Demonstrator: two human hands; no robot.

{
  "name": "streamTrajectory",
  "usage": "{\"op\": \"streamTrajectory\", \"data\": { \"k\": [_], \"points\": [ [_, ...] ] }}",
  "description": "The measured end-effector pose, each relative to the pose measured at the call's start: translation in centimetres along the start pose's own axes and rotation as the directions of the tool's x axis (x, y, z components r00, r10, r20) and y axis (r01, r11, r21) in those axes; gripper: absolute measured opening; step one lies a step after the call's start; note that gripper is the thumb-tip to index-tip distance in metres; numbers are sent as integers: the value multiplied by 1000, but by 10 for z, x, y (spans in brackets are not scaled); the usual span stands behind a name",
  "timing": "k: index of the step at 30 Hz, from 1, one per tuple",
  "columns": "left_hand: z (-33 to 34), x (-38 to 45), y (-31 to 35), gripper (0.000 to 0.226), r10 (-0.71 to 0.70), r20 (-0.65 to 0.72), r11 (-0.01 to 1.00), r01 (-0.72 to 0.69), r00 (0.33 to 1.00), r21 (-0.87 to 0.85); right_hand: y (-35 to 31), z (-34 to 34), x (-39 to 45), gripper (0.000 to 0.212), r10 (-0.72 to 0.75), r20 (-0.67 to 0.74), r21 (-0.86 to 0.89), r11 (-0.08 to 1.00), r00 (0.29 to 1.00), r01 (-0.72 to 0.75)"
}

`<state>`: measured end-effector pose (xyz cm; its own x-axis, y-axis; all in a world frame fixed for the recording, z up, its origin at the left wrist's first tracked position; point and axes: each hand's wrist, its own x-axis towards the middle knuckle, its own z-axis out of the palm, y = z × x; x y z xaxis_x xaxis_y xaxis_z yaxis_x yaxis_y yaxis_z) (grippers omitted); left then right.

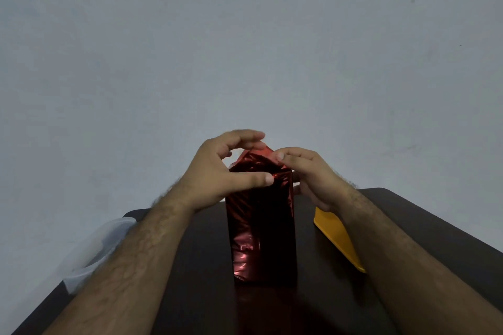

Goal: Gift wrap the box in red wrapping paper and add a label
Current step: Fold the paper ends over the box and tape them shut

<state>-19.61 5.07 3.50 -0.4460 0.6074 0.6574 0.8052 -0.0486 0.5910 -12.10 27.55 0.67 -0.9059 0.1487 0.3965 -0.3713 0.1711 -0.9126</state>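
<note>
We are observing a tall box (pixel 261 228) standing upright near the middle of a dark worktop (pixel 424 228), its sides already covered in shiny red wrapping paper (pixel 246 249). The paper at the top end is standing loose and crumpled, with a pointed flap (pixel 262 152) rising above the box's upper edge.

The left hand (pixel 217 171) is resting against the upper left side of the box. Its thumb is lying straight across the near face just below the top edge, pressing the paper, while its fingers (pixel 245 136) are arching over the open top end towards the flap. We are judging this hand to be curled round the box top, gripping it.

The right hand (pixel 313 174) is sitting at the upper right corner of the box. Its fingers (pixel 285 156) are reaching in over the top edge and are touching the flap from the right. We cannot tell whether they are pinching the paper or only pressing on it, as the thumb is hidden behind the box.

A yellow flat object (pixel 337 242) is lying on the worktop to the right of the box, partly under the right forearm. A clear plastic item (pixel 95 250) is lying at the worktop's left edge, overhanging it. A plain grey wall (pixel 245 35) is filling the background.
</note>
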Motion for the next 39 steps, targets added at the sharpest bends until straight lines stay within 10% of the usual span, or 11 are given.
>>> {"op": "streamTrajectory", "data": {
  "k": [5,12,20,26,33,39],
  "points": [
    [19,2,1,19,226,-139,974,-220,964,59,-2,2,-1,42,18,-3,11,1000,1000,-17],
    [24,2,-15,12,295,-197,954,-301,935,-1,-3,2,-1,38,46,4,19,999,999,-46],
    [7,1,-17,27,322,146,944,-329,935,24,-3,-5,1,32,39,-2,-40,998,999,-39],
    [9,5,-7,16,-68,-330,965,-22,941,-262,-5,-9,2,33,-1,38,-111,994,999,5],
    [5,2,-10,44,-192,48,977,196,980,-86,-9,-10,-2,37,-32,90,-141,989,995,45],
    [8,3,-9,36,-112,95,991,118,989,-61,-12,-12,-2,38,-43,94,-158,986,995,57]
  ]
}}
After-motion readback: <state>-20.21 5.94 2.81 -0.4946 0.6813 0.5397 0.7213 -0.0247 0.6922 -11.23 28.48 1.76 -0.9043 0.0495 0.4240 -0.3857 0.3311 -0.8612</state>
